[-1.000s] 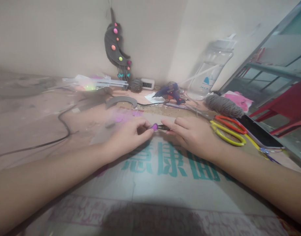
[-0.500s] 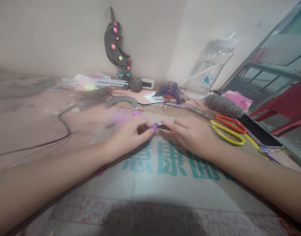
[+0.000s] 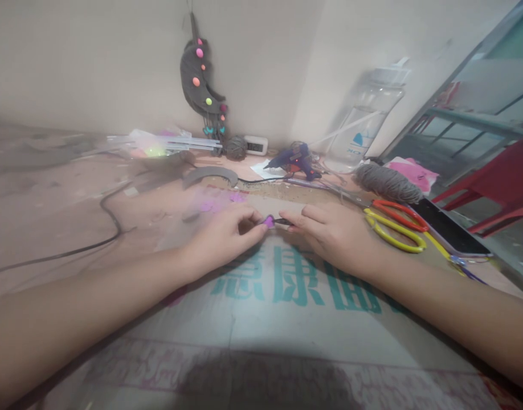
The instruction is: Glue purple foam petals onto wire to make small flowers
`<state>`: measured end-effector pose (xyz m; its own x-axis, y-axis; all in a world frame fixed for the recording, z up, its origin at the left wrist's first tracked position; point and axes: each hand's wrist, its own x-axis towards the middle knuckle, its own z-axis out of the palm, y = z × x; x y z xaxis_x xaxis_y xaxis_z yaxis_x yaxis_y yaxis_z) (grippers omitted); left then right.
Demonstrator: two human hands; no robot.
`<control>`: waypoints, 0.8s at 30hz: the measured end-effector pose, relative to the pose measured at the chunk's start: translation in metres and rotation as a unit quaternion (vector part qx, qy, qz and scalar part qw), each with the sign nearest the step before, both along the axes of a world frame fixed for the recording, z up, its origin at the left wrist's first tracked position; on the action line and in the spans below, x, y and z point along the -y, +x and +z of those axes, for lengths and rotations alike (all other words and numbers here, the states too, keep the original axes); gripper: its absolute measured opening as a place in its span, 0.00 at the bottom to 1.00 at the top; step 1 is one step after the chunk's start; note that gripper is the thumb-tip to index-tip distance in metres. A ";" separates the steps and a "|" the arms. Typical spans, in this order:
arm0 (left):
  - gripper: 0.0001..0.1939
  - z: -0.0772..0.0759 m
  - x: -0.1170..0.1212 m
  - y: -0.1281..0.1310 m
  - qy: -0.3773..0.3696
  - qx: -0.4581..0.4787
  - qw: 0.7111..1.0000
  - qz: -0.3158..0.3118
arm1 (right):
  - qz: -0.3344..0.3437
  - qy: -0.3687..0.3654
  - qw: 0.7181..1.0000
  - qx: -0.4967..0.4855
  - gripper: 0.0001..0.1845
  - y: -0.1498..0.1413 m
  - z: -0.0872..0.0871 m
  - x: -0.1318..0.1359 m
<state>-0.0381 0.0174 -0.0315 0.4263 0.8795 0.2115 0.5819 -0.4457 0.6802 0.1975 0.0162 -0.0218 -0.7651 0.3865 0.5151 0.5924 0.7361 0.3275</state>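
Note:
My left hand pinches a small purple piece with a dark edge between thumb and fingertips. My right hand is closed around a slim dark pointed tool, and most of it is hidden in the fingers. The tool's tip points left and appears to meet the purple piece. Both hands rest low over a cardboard sheet printed with green characters. Several loose purple pieces lie just beyond my left hand.
Scissors with red and yellow handles lie right of my right hand, beside a phone and grey yarn. Behind are a purple glue gun, a water bottle and a grey curved piece. A decorated moon hangs on the wall.

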 end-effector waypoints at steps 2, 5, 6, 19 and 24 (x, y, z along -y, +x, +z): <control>0.13 0.000 0.000 0.000 -0.001 0.002 1.000 -0.002 | 0.006 -0.001 1.000 -0.001 0.16 -0.001 0.001 0.000; 0.13 0.000 0.000 -0.001 0.002 0.008 1.000 -0.006 | 0.008 0.009 1.000 -0.016 0.17 -0.002 0.001 0.001; 0.13 0.000 0.000 -0.002 0.000 0.009 1.000 -0.005 | 0.007 0.015 1.000 -0.025 0.17 -0.002 0.001 0.001; 0.14 0.001 0.001 -0.001 -0.041 0.024 0.999 0.002 | -0.097 -0.120 0.984 -0.087 0.22 0.004 -0.006 -0.007; 0.14 0.000 -0.001 -0.001 -0.044 0.014 0.999 0.010 | -0.131 -0.189 0.967 -0.112 0.23 0.006 -0.016 -0.021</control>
<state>-0.0394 0.0179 -0.0318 0.4032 0.9037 0.1440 0.5700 -0.3711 0.7331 0.2036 0.0375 -0.0381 -0.5017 0.7444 0.4407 0.7995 0.5936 -0.0924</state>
